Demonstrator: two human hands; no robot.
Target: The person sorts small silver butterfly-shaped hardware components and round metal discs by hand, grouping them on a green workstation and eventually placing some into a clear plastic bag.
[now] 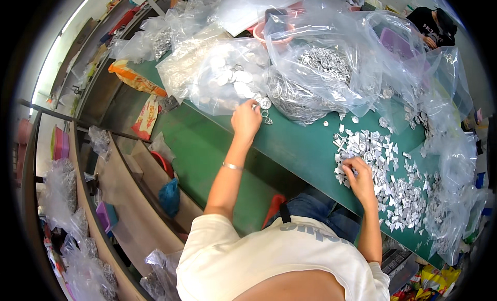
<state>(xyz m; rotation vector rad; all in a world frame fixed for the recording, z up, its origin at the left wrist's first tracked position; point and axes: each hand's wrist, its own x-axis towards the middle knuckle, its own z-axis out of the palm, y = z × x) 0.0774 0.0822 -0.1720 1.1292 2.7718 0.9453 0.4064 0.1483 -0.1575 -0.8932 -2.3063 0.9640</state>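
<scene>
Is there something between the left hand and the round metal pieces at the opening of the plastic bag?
Nothing visible does. The left hand already lies at the mouth of the clear plastic bag, its fingertips touching the loose metal discs on the green table. The right hand rests apart on the pile of small silver pieces.

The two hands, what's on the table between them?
In the head view, mostly bare green table lies between the left hand and the right hand, with some stray silver pieces near the right one.
</scene>
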